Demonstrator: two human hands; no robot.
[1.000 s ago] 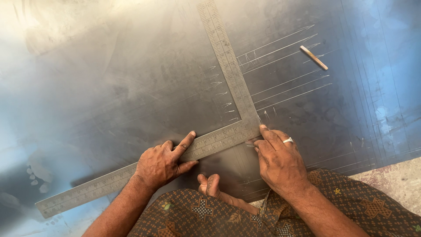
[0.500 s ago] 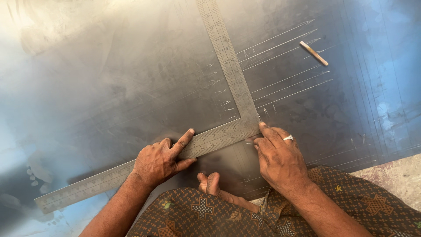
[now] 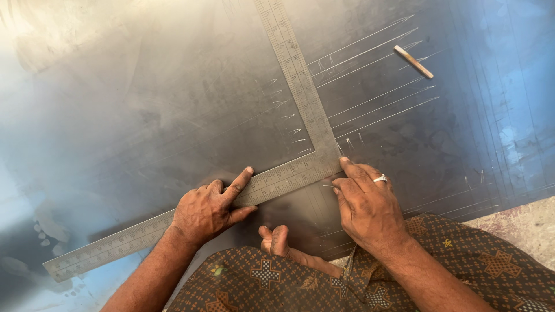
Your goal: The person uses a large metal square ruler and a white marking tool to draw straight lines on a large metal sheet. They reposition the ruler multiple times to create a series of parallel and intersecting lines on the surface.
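Note:
A large steel L-shaped square (image 3: 296, 78) lies flat on a dark metal sheet (image 3: 144, 110). One arm runs up the sheet, and the other slants down to the left. My left hand (image 3: 208, 211) presses down on the lower arm, with the index finger stretched along it. My right hand (image 3: 367, 208), which wears a ring (image 3: 380, 179), has its index fingertip at the outer corner of the square and its other fingers curled. Whether it holds anything is hidden. Several scratched lines (image 3: 381, 98) fan out to the right of the upright arm.
A short wooden stick (image 3: 413, 61) lies on the sheet at the upper right. My toes (image 3: 274, 240) and my patterned brown cloth (image 3: 324, 283) are at the sheet's near edge. Bare concrete floor (image 3: 520, 222) shows at the lower right.
Both hands stay on the square in nearly the same places. The view has shifted a little.

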